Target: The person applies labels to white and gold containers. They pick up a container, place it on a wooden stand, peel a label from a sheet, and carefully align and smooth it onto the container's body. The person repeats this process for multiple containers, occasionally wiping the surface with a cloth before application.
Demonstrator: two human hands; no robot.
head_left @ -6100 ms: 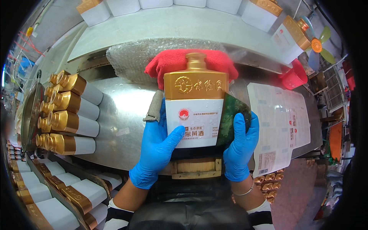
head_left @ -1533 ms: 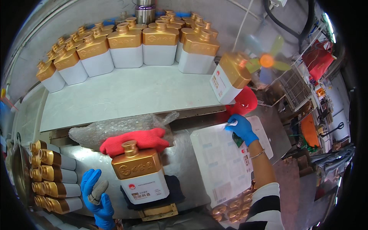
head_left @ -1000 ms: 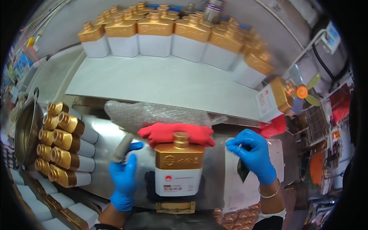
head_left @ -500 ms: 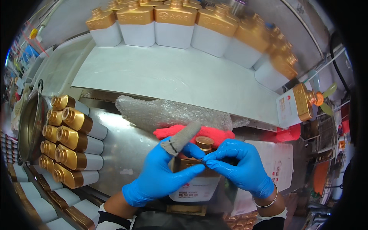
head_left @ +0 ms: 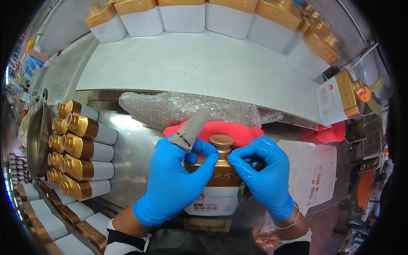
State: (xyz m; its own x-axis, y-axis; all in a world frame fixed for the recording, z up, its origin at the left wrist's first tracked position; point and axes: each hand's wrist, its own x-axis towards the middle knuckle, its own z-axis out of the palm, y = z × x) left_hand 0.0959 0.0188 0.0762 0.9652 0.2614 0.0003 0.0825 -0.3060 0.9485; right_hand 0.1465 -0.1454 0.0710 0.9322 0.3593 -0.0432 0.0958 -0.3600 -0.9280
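Note:
Directly before me stands a bottle (head_left: 214, 200) with a gold shoulder and neck and a white lower body with a printed label. My left hand (head_left: 172, 180), in a blue glove, is closed at the left of its neck, thumb tip against a bent finger. A grey cloth sleeve (head_left: 190, 128) covers its index finger, which points up and away. On the neck's other side my right hand (head_left: 267, 180), also blue-gloved, pinches thumb and fingers together. Whatever either pinch holds is too small to make out. The bottle's open-looking mouth shows between the hands.
Behind the bottle lie a red cloth (head_left: 242, 134) and bubble wrap (head_left: 182, 108). Gold-and-white bottles lie stacked at left (head_left: 91, 146); more stand along the far shelf (head_left: 182, 63). One bottle (head_left: 335, 100) stands at its right end. A printed white sheet (head_left: 321, 170) lies at right.
My hands were together in front of the bottle's neck; now they are slightly apart, one on each side of it. The view has shifted, showing more of the bottle.

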